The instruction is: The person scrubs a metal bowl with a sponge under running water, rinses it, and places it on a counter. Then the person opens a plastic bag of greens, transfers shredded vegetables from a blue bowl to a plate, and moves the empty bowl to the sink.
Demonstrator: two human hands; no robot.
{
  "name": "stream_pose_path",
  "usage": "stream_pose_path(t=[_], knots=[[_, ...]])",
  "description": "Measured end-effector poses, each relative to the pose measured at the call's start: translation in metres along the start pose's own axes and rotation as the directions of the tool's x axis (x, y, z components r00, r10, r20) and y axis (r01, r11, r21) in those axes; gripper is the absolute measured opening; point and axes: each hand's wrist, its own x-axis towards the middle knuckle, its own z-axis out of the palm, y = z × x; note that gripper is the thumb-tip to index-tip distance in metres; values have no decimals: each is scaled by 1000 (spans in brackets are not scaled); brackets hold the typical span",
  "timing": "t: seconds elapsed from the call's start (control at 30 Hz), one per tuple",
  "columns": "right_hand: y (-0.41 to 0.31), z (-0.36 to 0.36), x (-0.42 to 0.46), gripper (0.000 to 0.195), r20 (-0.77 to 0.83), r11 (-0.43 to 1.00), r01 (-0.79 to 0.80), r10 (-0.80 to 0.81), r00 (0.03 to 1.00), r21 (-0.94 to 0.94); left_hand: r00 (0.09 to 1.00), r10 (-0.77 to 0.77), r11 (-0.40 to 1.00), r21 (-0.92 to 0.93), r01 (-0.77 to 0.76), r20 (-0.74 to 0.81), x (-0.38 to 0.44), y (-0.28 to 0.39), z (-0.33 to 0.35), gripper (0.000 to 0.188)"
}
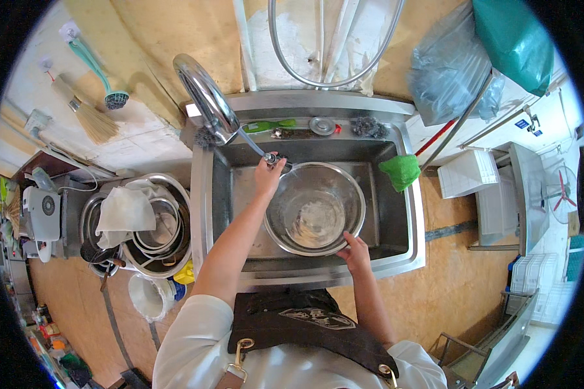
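Observation:
My left hand (268, 176) grips the pull-out spray head (278, 161) of the chrome faucet (207, 97), over the left rim of a stainless steel bowl (316, 209). The hose runs from the faucet spout to the spray head. My right hand (356, 252) holds the bowl's lower right rim, with fingers on the edge. The bowl is inside the steel sink (416, 243), and a cloudy, pale patch shows at its bottom. Whether water is running cannot be clearly told.
A green-handled brush (270, 125), a drain strainer (322, 126) and a steel wool scourer (370, 128) lie on the back ledge. A green cloth (400, 172) hangs over the right rim. Stacked bowls (187, 243) stand left of the sink, above a white bucket (151, 296).

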Motion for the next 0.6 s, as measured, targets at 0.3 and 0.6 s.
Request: stream_pose_path(t=[0.3,0.6], knots=[[1,0,7,30,110,998,-18,11,994,63,947,-118,963,-200,183,299,-48,15,58,31],[-19,21,12,31,110,989,145,-145,983,11,958,-149,954,-219,204,244,-39,16,56,37]])
